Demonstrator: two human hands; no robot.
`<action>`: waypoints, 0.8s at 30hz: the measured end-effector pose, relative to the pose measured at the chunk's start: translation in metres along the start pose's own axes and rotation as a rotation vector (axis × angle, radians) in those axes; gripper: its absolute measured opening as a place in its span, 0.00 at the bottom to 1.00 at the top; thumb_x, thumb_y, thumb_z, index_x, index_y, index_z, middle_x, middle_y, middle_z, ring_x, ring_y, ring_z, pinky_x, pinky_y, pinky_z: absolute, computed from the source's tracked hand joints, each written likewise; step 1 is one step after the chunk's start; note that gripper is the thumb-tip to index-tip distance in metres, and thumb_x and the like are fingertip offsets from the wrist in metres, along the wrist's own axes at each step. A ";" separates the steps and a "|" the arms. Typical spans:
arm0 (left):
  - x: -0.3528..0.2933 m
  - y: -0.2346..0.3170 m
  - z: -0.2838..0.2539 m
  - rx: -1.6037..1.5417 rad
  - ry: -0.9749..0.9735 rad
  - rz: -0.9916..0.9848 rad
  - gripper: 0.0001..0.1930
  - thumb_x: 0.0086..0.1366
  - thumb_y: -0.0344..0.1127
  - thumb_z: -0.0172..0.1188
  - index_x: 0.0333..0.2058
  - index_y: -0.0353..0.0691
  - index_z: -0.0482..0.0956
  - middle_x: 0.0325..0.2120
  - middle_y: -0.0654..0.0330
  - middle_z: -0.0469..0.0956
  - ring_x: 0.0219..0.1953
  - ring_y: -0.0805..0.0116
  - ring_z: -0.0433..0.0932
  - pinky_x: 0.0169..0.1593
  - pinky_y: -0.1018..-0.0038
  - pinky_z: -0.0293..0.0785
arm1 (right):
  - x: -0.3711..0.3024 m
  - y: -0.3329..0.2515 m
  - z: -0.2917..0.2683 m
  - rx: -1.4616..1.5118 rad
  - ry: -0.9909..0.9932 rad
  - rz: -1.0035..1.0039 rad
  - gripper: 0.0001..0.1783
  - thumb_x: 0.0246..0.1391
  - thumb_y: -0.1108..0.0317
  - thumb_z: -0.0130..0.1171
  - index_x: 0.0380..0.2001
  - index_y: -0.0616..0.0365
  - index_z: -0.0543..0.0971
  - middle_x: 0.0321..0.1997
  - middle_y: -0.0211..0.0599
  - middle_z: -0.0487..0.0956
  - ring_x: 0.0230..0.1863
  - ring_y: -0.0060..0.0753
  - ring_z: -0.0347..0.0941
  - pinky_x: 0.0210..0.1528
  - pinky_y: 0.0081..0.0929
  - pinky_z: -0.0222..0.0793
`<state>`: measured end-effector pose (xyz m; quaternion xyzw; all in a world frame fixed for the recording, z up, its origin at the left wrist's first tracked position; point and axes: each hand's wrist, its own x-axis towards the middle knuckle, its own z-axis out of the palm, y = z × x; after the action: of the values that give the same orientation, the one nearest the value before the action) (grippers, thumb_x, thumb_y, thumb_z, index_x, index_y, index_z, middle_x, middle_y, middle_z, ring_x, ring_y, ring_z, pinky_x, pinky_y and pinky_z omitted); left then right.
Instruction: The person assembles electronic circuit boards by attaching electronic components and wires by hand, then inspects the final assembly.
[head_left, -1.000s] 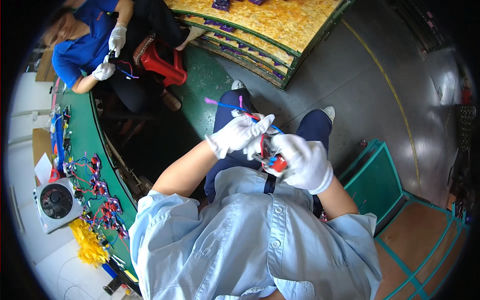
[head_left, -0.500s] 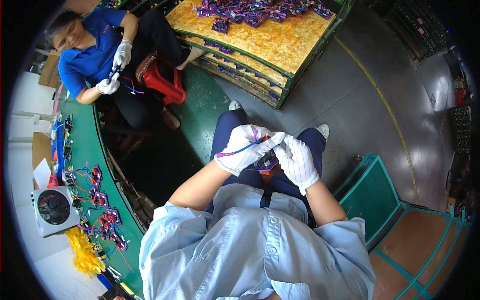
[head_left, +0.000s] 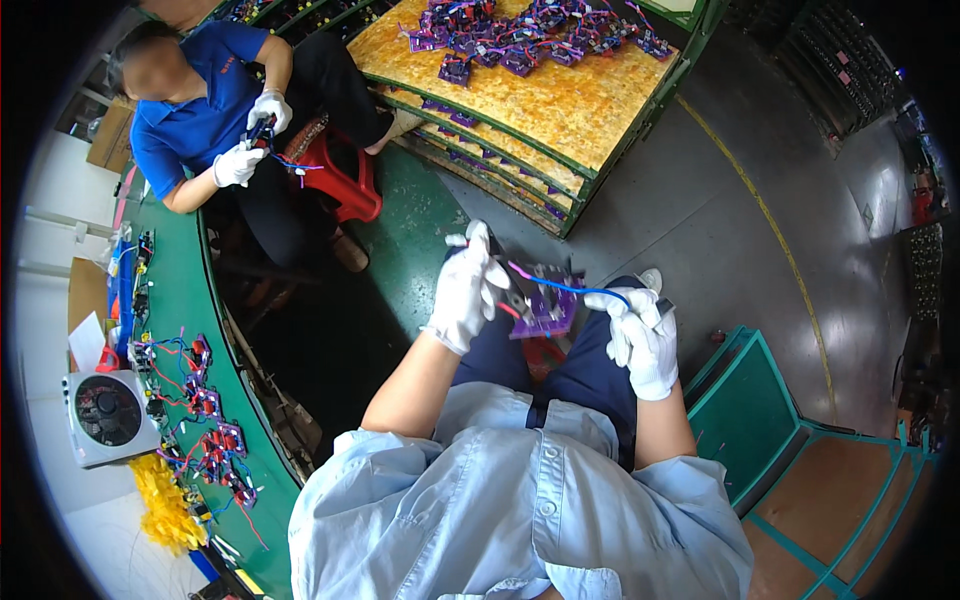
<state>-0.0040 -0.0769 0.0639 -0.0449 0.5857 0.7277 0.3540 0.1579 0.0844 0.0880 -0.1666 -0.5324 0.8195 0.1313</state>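
Observation:
A purple circuit board (head_left: 560, 312) with dark components lies between my hands, above my lap. My left hand (head_left: 466, 295), in a white glove, is beside the board's left side with its fingers curled; what they grip is hidden. Next to those fingers is a small dark and red part (head_left: 514, 304), too blurred to name. A blue wire (head_left: 560, 287) with a pink-purple end stretches across the board to my right hand (head_left: 642, 340). That hand, also gloved in white, is closed on the wire at the board's right.
A co-worker (head_left: 205, 100) in a blue shirt sits at the far left on a red stool (head_left: 350, 185), handling a wired part. A rack (head_left: 520, 110) holds several purple boards. The green bench (head_left: 175, 280) carries wired boards and a fan (head_left: 108, 412). A green-framed cart (head_left: 750, 420) stands right.
My hands have moved apart, the left upward and the right to the right. The blue wire now stretches between them, and more of the board shows. The co-worker's hands have shifted slightly.

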 end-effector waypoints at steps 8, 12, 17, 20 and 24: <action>-0.002 -0.048 0.033 0.121 -0.475 0.208 0.16 0.60 0.45 0.50 0.40 0.40 0.71 0.27 0.66 0.74 0.21 0.84 0.65 0.25 0.84 0.63 | -0.005 0.010 0.007 0.530 0.041 -0.087 0.03 0.46 0.73 0.49 0.26 0.60 0.69 0.15 0.30 0.66 0.09 0.16 0.57 0.10 0.11 0.51; -0.003 -0.033 0.026 0.610 -0.550 0.787 0.13 0.61 0.38 0.47 0.40 0.35 0.71 0.33 0.55 0.75 0.32 0.68 0.74 0.39 0.78 0.69 | 0.001 -0.003 0.006 0.165 0.019 0.006 0.15 0.48 0.75 0.48 0.42 0.67 0.68 0.14 0.25 0.64 0.09 0.13 0.54 0.10 0.11 0.49; 0.001 -0.035 0.024 0.993 -0.426 1.110 0.09 0.52 0.32 0.52 0.29 0.32 0.73 0.17 0.62 0.71 0.19 0.73 0.69 0.21 0.78 0.63 | 0.009 0.013 0.005 -0.870 -0.254 -0.335 0.16 0.46 0.68 0.53 0.40 0.61 0.72 0.30 0.47 0.74 0.28 0.48 0.71 0.27 0.28 0.67; 0.013 -0.019 0.013 -0.116 -0.440 0.169 0.15 0.61 0.42 0.46 0.36 0.35 0.72 0.13 0.65 0.71 0.12 0.78 0.65 0.15 0.80 0.63 | -0.003 0.014 0.016 -0.581 -0.040 -0.268 0.07 0.48 0.72 0.53 0.32 0.63 0.74 0.20 0.33 0.74 0.16 0.19 0.67 0.16 0.17 0.60; 0.041 -0.031 -0.016 -0.149 -0.633 -0.148 0.34 0.61 0.60 0.27 0.46 0.35 0.68 0.16 0.60 0.72 0.11 0.76 0.67 0.19 0.83 0.66 | -0.008 0.007 0.007 -0.097 0.387 -0.164 0.05 0.48 0.74 0.53 0.30 0.63 0.75 0.17 0.26 0.71 0.10 0.11 0.60 0.10 0.09 0.51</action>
<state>-0.0227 -0.0704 0.0135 0.1152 0.3872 0.7186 0.5661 0.1619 0.0725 0.0859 -0.2830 -0.5478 0.7322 0.2893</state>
